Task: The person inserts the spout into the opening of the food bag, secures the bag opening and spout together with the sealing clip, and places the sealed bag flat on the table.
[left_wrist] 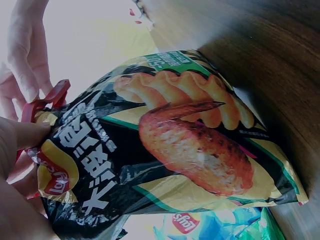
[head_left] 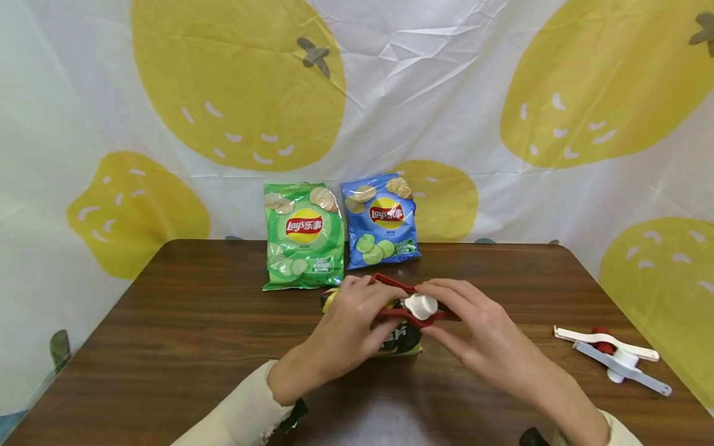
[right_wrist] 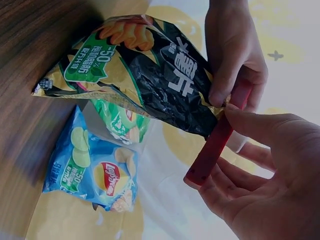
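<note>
A black and yellow chip bag (left_wrist: 185, 145) stands on the table, its top gathered between both hands. My left hand (head_left: 348, 319) pinches the bag's top edge, thumb on the near side. Around that edge is a red bag clip (right_wrist: 212, 145) with a white spout cap (head_left: 421, 306); its two arms stand apart in the head view. My right hand (head_left: 482, 325) holds the clip near the cap, with the thumb on one arm and fingers on the other side. The left fingers partly cover the clip's left end, and both hands hide much of the bag from above.
Behind the hands, a green chip bag (head_left: 305, 248) and a blue chip bag (head_left: 385, 238) stand side by side at the table's back edge. Two more clips, a white one (head_left: 630, 349) and a grey one (head_left: 641, 373), lie crossed on the right. A fruit-print cloth (head_left: 435, 111) hangs behind the table.
</note>
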A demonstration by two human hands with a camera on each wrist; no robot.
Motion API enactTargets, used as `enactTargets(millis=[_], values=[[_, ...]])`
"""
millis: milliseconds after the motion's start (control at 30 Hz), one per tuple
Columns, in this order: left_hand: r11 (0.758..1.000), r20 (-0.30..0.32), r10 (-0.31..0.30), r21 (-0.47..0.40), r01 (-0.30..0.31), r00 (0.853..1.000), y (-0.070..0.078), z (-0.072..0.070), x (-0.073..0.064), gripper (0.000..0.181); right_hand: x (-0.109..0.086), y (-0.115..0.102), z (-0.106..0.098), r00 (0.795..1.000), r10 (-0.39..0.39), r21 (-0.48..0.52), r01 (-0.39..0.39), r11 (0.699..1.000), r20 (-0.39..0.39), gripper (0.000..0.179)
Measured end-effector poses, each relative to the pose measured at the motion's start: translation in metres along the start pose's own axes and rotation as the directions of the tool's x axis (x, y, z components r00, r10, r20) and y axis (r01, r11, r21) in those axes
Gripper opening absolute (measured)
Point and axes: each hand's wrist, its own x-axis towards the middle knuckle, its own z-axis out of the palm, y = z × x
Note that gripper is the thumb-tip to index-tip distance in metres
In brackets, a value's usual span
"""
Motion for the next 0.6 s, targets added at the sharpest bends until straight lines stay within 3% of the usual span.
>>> enactTargets(millis=[300,433,600], values=[[0.999,-0.050,-0.026,-0.020,0.025,0.998,0.0015,0.0019,-0.0017,0.071,0.0008,-0.0003,0.0052,0.999,-0.021,0.019,0.021,1.000,-0.034,0.052],[0.998,-0.074,-0.045,-0.050,0.041,0.996,0.0002,0.0028,-0.0011,0.082,0.0006,-0.0003,0.0072,0.999,-0.006,0.003,0.007,1.000,-0.035,0.060],[0.982,-0.021,-0.118,-0.149,0.114,0.993,-0.0029,-0.0042,0.0001,0.086,0.0006,-0.0002,0.0085,1.000,0.017,-0.015,-0.017,1.000,-0.010,0.070]])
